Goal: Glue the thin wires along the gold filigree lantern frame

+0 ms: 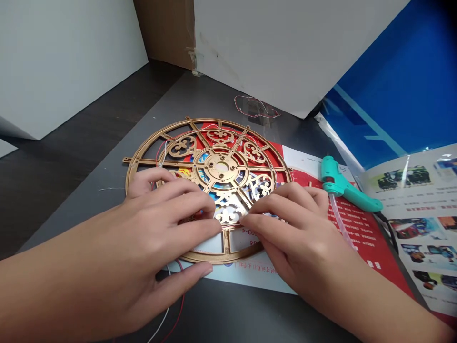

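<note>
A round gold-coloured openwork wheel [221, 258] with spokes and scrollwork lies flat. Thin red and white wire runs along its inner ring, and the loose wire ends [183, 305] trail off the near edge. My left hand [153, 228] rests over the wheel's near left side, fingers stretched out and thumb apart, its index fingertip touching the inner ring. Opposite it, my right hand [303, 228] has its fingertips pressed together at the same ring, where the wire passes. Its thumb tip is hidden.
A teal glue gun [346, 187] with a clear glue stick lies at right on a red and white printed sheet [357, 233]. Beyond the wheel lies a loop of thin wire [246, 116]. White panels [278, 52] stand behind, and a blue glossy sheet [403, 81] rises at right.
</note>
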### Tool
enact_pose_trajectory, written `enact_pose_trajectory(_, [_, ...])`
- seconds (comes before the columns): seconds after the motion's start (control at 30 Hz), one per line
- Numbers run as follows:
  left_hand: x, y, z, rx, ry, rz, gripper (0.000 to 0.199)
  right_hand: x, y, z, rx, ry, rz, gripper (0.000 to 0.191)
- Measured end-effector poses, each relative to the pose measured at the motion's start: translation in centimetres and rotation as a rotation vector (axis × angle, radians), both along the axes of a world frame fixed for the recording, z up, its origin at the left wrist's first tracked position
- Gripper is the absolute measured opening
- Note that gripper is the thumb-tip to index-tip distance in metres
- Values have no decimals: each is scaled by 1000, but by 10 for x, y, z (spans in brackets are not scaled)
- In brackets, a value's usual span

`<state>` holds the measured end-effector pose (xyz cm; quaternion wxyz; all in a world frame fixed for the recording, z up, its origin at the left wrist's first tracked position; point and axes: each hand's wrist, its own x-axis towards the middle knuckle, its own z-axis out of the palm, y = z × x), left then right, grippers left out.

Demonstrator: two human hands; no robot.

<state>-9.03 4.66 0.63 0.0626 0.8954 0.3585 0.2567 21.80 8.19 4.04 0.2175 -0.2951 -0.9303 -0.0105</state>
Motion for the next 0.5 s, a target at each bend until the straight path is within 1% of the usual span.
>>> enact_pose_trajectory(0.1, [1,-2,1,-6,22,29,28,0,-2,2,41,-51,24,42])
enact_pose_trajectory(0.23, [1,-2,1,-1,14,-19,26,0,-6,5,62,-73,32,45])
enact_pose_trajectory(0.3, [3,-3,1,-2,17,1,27,0,-7,5,62,-81,40,45])
enact_pose_trajectory(0.4, [4,-4,2,2,12,21,30,0,-9,5,66,-89,24,43])
enact_pose_trajectory(0.5, [5,-5,1,8,-1,2,36,-1,-9,4,86,-68,-11,42])
